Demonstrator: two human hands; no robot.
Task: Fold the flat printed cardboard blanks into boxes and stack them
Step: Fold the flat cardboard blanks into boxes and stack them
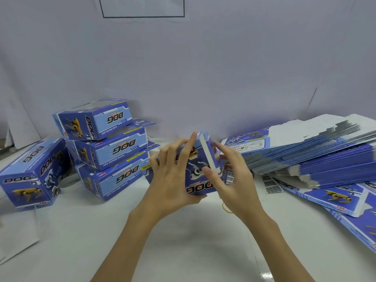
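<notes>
Both forearms are bare to the frame's edge; the left hand and right hand wear no gloves, rings or watch.

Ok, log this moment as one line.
stage: folding | left hand: holds box | right hand: pinches white flap | folded boxes: stacked left | flat blanks: right
</notes>
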